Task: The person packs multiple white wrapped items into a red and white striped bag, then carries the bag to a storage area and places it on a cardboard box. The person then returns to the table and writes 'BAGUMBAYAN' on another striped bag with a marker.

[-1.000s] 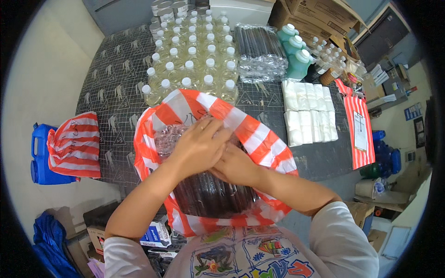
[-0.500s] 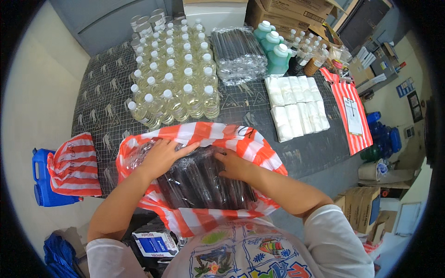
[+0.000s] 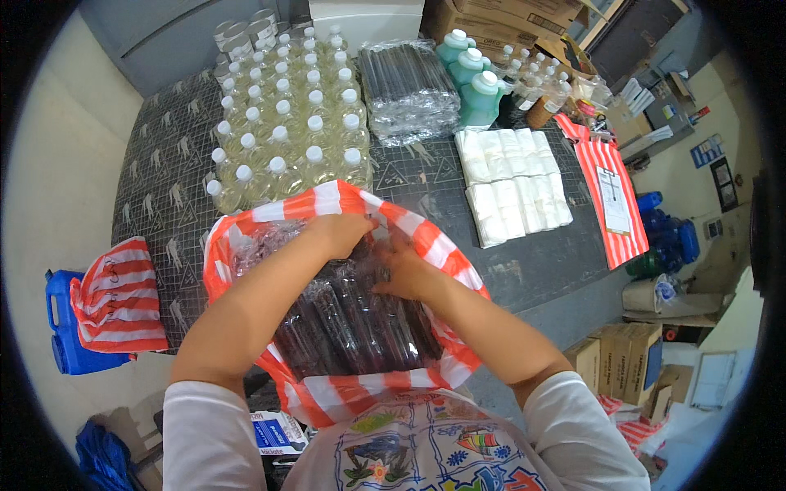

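An orange-and-white striped plastic bag (image 3: pixel 307 401) stands wide-mouthed in front of me, against my body. Inside it lie clear-wrapped packs of black plastic pieces (image 3: pixel 344 327), whose exact kind I cannot make out. My left hand (image 3: pixel 344 235) reaches over the packs, its fingers curled at the inner side of the bag's far rim. Just right of it, my right hand (image 3: pixel 403 268) is over the packs with thumb and fingers apart, its fingertips slightly blurred.
Bottles of pale yellow liquid (image 3: pixel 282 135) stand in rows beyond the bag. More wrapped black packs (image 3: pixel 409 90), green jugs (image 3: pixel 479 98) and white folded bundles (image 3: pixel 516 180) sit farther right. A clipboard (image 3: pixel 612 200) lies on striped plastic. A blue jerrycan (image 3: pixel 61 323) is at left.
The bag's far rim has risen and bunched toward the bottles. My left hand has moved right and forward to that rim, its fingers now curled. My right hand's fingers have shifted forward.
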`<state>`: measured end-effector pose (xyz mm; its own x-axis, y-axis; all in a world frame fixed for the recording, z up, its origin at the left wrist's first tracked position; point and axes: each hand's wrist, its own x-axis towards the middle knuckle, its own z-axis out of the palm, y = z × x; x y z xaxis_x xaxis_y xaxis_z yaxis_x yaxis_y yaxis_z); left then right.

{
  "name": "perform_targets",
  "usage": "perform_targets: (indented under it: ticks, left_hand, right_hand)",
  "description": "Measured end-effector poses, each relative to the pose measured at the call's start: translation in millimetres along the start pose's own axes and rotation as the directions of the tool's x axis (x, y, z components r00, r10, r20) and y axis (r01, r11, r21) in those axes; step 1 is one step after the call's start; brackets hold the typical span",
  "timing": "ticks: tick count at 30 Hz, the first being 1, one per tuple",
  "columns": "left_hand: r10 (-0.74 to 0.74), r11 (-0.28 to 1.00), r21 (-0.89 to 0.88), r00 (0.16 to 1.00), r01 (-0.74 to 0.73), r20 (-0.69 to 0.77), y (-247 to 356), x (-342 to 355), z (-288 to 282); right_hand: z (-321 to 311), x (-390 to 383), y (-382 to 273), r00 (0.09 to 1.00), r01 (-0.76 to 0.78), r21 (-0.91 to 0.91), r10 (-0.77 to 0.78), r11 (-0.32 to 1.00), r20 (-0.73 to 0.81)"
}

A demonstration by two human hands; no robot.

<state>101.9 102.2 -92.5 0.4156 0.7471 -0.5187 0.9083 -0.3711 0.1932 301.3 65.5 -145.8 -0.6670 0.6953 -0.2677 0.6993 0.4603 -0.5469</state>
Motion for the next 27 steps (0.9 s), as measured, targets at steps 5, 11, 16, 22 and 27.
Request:
perform_targets:
  ticks: [5, 11, 16, 22, 27]
  left_hand:
    - [-0.063, 0.992, 0.112, 0.99, 0.048, 0.13, -11, -6, 53]
    - [-0.182, 0.981, 0.085, 0.975, 0.172, 0.129, -41, 40, 110]
    - [-0.105, 0.954, -0.266, 0.984, 0.141, 0.145, -47, 108, 88]
    - [-0.031, 0.98, -0.193, 0.996, 0.048, 0.089, -5, 114, 123]
    - [-0.028, 0.971, -0.234, 0.993, 0.055, 0.116, -8, 117, 128]
  right_hand:
    - [32, -3, 30, 0.981, 0.189, 0.17, -0.195, 0.967, 0.016]
    - [59, 9, 6, 0.988, 0.14, 0.24, -0.153, 0.96, 0.036]
    - [43, -16, -13, 0.989, 0.034, -0.004, -0.033, 0.999, 0.146]
    - [32, -12, -9, 0.972, -0.088, 0.122, 0.058, 0.989, 0.229]
    - [60, -3, 13, 0.998, 0.006, 0.151, -0.014, 0.989, 0.054]
